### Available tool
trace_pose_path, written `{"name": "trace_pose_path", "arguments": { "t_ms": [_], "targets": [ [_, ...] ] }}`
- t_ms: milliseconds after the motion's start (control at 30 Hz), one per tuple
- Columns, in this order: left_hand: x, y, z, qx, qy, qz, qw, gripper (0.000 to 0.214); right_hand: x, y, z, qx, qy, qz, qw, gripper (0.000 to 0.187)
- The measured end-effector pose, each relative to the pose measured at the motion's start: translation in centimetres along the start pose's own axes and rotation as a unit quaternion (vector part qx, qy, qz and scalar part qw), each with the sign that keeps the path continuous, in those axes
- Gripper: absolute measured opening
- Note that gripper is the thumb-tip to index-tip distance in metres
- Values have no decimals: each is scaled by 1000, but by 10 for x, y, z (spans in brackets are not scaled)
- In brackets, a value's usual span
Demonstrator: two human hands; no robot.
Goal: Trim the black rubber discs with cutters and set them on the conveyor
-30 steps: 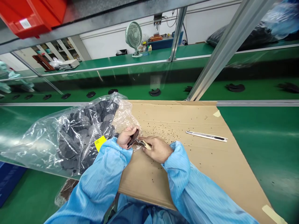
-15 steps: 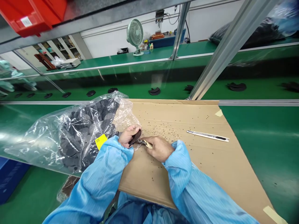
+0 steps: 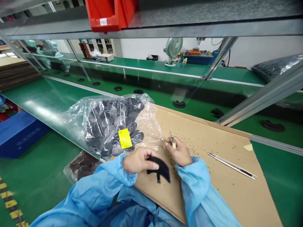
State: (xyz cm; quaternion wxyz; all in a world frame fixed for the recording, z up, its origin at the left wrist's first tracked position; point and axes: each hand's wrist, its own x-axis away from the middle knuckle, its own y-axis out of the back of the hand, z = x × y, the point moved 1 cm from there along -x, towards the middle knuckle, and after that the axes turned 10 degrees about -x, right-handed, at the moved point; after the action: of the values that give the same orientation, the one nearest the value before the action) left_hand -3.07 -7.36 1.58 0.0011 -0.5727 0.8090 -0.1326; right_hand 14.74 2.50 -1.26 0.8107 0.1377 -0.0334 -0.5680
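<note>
A careless brush could shift the bag (image 3: 111,121). My left grip (image 3: 136,162) pinches the piece (image 3: 162,168) above the card (image 3: 241,195) — a slack hold could drop it. My right grip (image 3: 180,153) is curled round the tool (image 3: 173,142) — a slip there could nick me. Further right lies the knife (image 3: 232,165); my sleeve (image 3: 195,178) could knock it.
</note>
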Motion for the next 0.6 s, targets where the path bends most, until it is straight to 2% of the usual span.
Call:
{"name": "trace_pose_path", "arguments": {
  "t_ms": [67,100,200,333,467,600],
  "targets": [
    [26,13,16,-51,22,18,998,29,-6,-19,11,136,46,67,987,9],
    [36,20,24,-53,28,0,998,29,-10,-30,16,188,63,110,974,8],
    [55,39,40,-12,33,-105,994,29,-31,-63,29,277,99,187,937,14],
    [60,47,45,61,5,-229,972,29,-60,-96,37,298,119,226,920,23],
    [55,46,43,101,10,-268,958,35,-69,-106,38,295,122,256,912,31],
    [52,44,43,106,37,-275,955,40,-59,-99,34,293,101,236,921,32]
  ]
}}
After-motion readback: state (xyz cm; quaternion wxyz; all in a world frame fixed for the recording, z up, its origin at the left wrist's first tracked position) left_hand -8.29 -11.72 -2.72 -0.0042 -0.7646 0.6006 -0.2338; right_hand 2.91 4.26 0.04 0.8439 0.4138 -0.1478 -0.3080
